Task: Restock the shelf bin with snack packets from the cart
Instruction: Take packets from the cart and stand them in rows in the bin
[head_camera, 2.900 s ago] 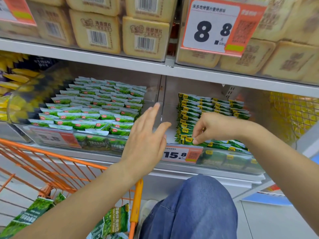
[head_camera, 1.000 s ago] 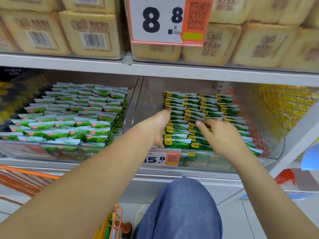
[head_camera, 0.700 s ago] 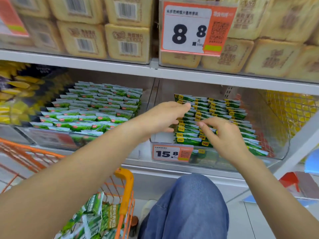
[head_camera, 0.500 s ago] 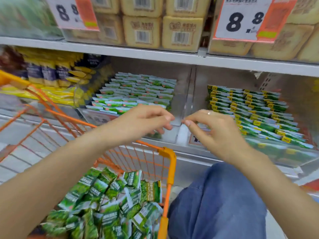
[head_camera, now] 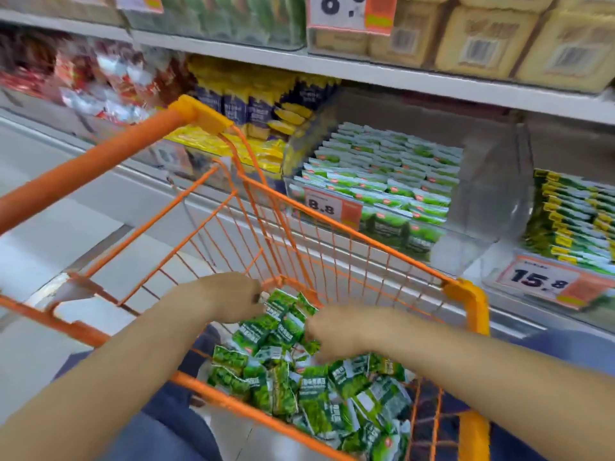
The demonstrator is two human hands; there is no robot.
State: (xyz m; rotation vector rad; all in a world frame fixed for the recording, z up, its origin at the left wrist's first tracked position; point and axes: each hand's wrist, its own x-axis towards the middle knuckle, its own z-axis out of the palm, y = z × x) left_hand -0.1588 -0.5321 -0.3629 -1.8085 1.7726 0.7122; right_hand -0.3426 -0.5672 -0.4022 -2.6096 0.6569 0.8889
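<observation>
An orange wire cart point(head_camera: 362, 239) stands in front of me with a heap of green snack packets point(head_camera: 316, 394) in its basket. Both my hands are down inside it, on top of the heap. My left hand point(head_camera: 229, 299) has its fingers bent towards the far packets. My right hand point(head_camera: 346, 331) digs its curled fingers into packets at the middle. Blur and the backs of the hands hide whether either holds a packet. The clear shelf bin point(head_camera: 572, 221) of green packets with yellow labels sits at the far right, above a 15.8 tag point(head_camera: 539, 281).
A second clear bin point(head_camera: 382, 181) of lighter green packets with an 8.8 tag sits behind the cart's far rim. Yellow and purple packets point(head_camera: 259, 128) and red ones point(head_camera: 100, 78) fill bins to the left. Tan boxes point(head_camera: 482, 41) line the upper shelf. The cart handle point(head_camera: 100, 158) crosses upper left.
Both hands left the right shelf bin, came together in front of the shelf, then dropped into the cart onto the packet heap. My view swung left and down.
</observation>
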